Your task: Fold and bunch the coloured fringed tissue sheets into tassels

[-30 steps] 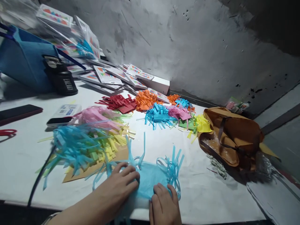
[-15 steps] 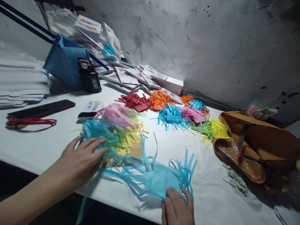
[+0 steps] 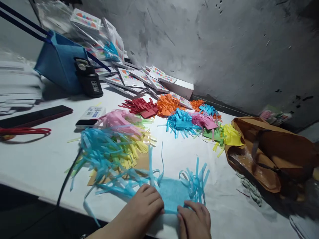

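A sheet of light-blue tissue paper (image 3: 173,191), its two ends cut into fringe strips, lies flat near the table's front edge. My left hand (image 3: 147,205) is closed on its near edge, left of the middle, with the fingers curled. Just to the right, my right hand (image 3: 195,217) has its thumb and fingers closed on the same edge. Its left-hand strips run towards a pile of blue fringed tissue (image 3: 99,147). Pink fringed tissue (image 3: 122,121) and yellow fringed tissue (image 3: 132,154) adjoin that pile, partly over a piece of brown card (image 3: 143,161).
Behind lie red (image 3: 139,108), orange (image 3: 169,105), blue (image 3: 181,121), pink and yellow fringed tassels. An open brown bag (image 3: 271,156) stands at right. On the left are a phone (image 3: 37,116), a black bottle (image 3: 88,79) and a blue bag (image 3: 61,63). Printed packs (image 3: 132,79) are heaped against the wall.
My left hand has left the blue fringe pile and moved right and nearer, onto the tissue sheet's front edge. My right hand has stayed at that edge, shifting slightly.
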Action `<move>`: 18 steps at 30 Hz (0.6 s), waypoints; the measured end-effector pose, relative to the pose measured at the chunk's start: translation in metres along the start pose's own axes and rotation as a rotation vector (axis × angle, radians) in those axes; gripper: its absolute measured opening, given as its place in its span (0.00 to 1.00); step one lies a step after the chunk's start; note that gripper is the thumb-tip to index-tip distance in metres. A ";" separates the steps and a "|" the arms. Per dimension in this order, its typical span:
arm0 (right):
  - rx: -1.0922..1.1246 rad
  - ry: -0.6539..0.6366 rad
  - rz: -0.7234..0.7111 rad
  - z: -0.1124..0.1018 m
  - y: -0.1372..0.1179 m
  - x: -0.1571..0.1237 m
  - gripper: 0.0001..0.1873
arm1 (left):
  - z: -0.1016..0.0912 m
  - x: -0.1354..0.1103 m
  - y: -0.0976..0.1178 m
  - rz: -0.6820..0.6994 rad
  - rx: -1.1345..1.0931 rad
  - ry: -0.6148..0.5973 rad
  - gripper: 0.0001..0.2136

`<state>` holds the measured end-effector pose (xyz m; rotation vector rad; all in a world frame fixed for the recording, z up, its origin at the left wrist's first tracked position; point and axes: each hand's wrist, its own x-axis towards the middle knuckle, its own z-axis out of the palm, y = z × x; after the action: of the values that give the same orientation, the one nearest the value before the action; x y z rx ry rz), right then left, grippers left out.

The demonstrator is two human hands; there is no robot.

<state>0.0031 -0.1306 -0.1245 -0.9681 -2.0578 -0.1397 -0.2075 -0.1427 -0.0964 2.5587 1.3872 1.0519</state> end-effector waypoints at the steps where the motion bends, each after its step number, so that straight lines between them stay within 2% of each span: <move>1: 0.019 0.005 0.035 0.000 -0.001 0.006 0.09 | -0.004 0.005 0.000 -0.067 0.050 -0.097 0.12; 4: -0.001 -0.043 0.141 0.004 -0.001 0.028 0.11 | -0.014 0.030 0.001 -0.331 0.196 -0.416 0.09; 6: -0.078 -0.112 0.186 0.008 0.001 0.043 0.16 | -0.017 0.047 0.002 -0.436 0.235 -0.509 0.09; 9: -0.229 -0.131 0.173 0.010 0.004 0.057 0.19 | -0.016 0.065 -0.001 -0.475 0.246 -0.516 0.08; 12: -0.350 -0.029 0.118 0.005 0.006 0.061 0.14 | -0.013 0.069 -0.005 -0.497 0.269 -0.528 0.08; 14: -0.291 0.019 0.015 -0.001 0.006 0.057 0.10 | -0.012 0.069 -0.006 -0.494 0.281 -0.528 0.10; 18: -0.052 -0.066 -0.195 -0.004 0.004 0.048 0.17 | -0.012 0.068 -0.006 -0.468 0.290 -0.515 0.13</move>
<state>-0.0084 -0.1020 -0.0878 -0.8108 -2.2176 -0.2681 -0.1943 -0.0907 -0.0525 2.2386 1.9204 0.1164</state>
